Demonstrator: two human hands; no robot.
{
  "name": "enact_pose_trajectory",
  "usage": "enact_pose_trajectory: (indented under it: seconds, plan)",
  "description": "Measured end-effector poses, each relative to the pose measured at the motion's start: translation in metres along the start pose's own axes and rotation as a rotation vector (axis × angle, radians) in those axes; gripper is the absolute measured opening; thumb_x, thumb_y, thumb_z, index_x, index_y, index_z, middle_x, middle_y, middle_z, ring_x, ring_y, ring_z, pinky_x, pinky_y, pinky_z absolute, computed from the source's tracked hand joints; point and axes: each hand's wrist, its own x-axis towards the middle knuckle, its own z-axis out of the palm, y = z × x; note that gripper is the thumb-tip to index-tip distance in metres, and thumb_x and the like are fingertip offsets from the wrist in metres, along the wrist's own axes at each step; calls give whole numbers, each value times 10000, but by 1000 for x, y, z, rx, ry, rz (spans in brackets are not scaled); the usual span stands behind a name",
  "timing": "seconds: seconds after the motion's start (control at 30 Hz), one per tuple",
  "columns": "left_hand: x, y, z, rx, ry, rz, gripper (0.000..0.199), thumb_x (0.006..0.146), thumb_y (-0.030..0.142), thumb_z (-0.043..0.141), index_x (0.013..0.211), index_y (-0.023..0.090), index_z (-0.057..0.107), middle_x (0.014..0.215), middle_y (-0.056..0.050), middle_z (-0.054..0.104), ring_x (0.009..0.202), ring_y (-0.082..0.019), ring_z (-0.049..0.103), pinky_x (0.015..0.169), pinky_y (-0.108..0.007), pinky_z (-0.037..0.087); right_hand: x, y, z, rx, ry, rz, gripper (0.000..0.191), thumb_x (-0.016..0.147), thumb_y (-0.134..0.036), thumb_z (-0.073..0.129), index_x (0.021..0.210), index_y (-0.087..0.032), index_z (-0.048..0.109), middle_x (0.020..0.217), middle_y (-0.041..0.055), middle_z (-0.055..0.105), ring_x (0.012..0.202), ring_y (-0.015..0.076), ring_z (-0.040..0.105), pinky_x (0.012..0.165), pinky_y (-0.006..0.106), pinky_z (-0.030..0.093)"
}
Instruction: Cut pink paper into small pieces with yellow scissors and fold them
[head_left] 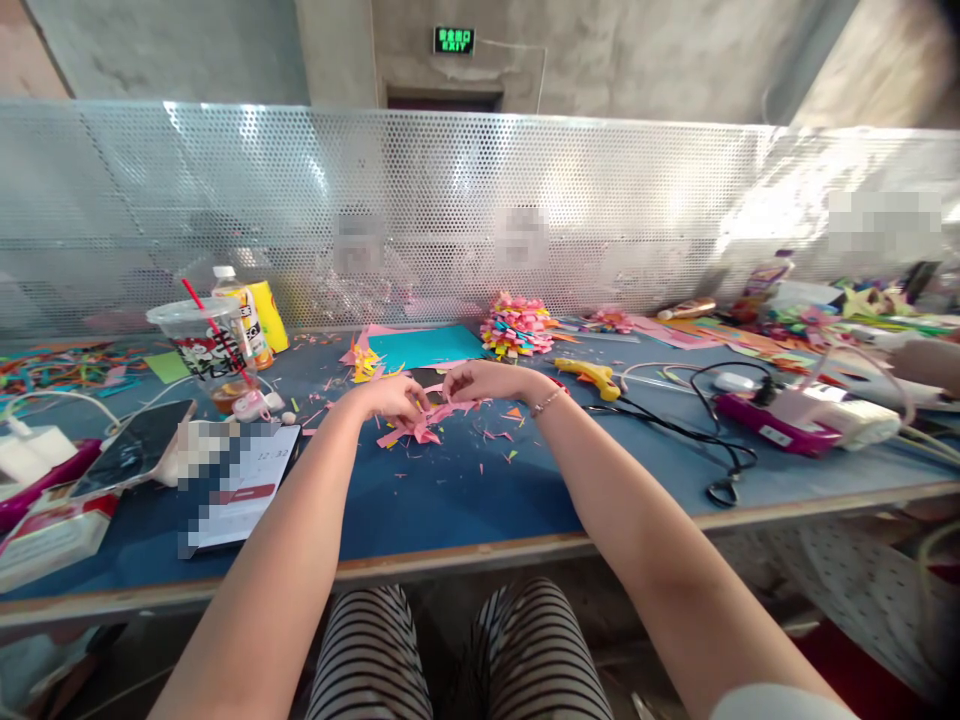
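Note:
Both my hands are close together over the middle of the blue table [465, 500]. The fingers of my left hand [399, 398] are closed on pink paper [424, 428], a folded or crumpled piece with pointed ends. My right hand [474, 382] pinches a pink paper strip just to the right of it. Small paper scraps lie around and below both hands. Behind them is a teal sheet [427, 347], with a pile of pink and multicoloured paper pieces [516, 325] at its right.
A yellow glue gun [589, 378] and black cable lie right of my hands. A purple power strip [780, 425] sits further right. On the left stand a plastic cup [214, 355] with a red straw, a bottle and two phones. A perforated metal screen [450, 210] closes the back.

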Motion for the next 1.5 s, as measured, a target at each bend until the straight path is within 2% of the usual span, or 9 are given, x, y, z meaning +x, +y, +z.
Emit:
enact_pose_trajectory:
  seconds: [0.2, 0.37, 0.57, 0.77, 0.9, 1.1, 1.27, 1.37, 1.5]
  plan:
    - [1, 0, -3, 217, 10, -9, 387, 587, 223, 597, 970, 164, 608, 820, -47, 658, 716, -158, 595, 603, -236, 443, -1, 4, -3, -3, -28, -6, 162, 731, -195, 531, 873, -155, 599, 747, -4, 561, 593, 57, 496, 494, 163, 377]
    - [0, 3, 2, 382, -89, 95, 314, 530, 305, 671, 817, 181, 642, 762, -14, 663, 714, -164, 585, 628, -237, 409, -2, 9, -6, 166, -19, -50, 129, 737, -203, 566, 851, -145, 583, 696, -16, 555, 559, 50, 485, 492, 168, 374]
    - [9, -4, 6, 409, -64, 129, 148, 528, 205, 617, 672, 184, 642, 660, 5, 637, 636, -146, 555, 593, -239, 375, -5, 32, -16, 661, 293, -140, 151, 702, -211, 638, 799, -160, 533, 627, -43, 525, 517, 43, 476, 484, 163, 389]
    - [10, -8, -1, 371, 69, 220, 184, 561, 310, 641, 693, 183, 664, 679, -5, 623, 659, -148, 530, 598, -239, 365, -6, 42, -23, 840, 446, -203, 157, 693, -184, 655, 788, -176, 530, 592, -57, 513, 490, 39, 486, 493, 157, 418]
    - [8, -7, -5, 164, 116, 293, 183, 601, 315, 628, 728, 184, 649, 781, -20, 631, 730, -136, 543, 668, -242, 404, -7, 39, -22, 793, 377, -174, 149, 695, -181, 652, 789, -169, 537, 603, -49, 521, 500, 41, 481, 477, 152, 405]
    - [2, -4, 1, -97, 20, 178, 171, 619, 266, 614, 758, 170, 587, 711, 1, 558, 651, -109, 540, 625, -256, 464, -9, 33, -16, 593, 164, -69, 156, 697, -214, 651, 805, -147, 560, 681, -28, 541, 533, 43, 486, 470, 156, 398]
    - [3, -4, 6, -162, 31, 120, 133, 606, 222, 605, 715, 166, 555, 740, 3, 549, 682, -114, 558, 630, -272, 506, -6, 29, -10, 445, -26, 4, 162, 706, -224, 634, 829, -142, 568, 651, -33, 531, 548, 49, 487, 491, 159, 405]
    - [4, -3, 9, -188, 41, 86, 171, 590, 193, 598, 757, 167, 571, 741, -4, 564, 703, -130, 577, 633, -276, 514, -4, 25, -6, 381, -71, 48, 181, 710, -231, 631, 860, -146, 576, 711, -19, 543, 612, 54, 510, 552, 167, 442]
    - [1, 2, 11, -150, -30, 35, 255, 558, 172, 592, 812, 170, 584, 775, -22, 605, 734, -157, 598, 627, -283, 513, -3, 18, -2, 337, -133, 99, 213, 687, -222, 650, 873, -150, 576, 816, 1, 551, 693, 69, 538, 611, 186, 474]
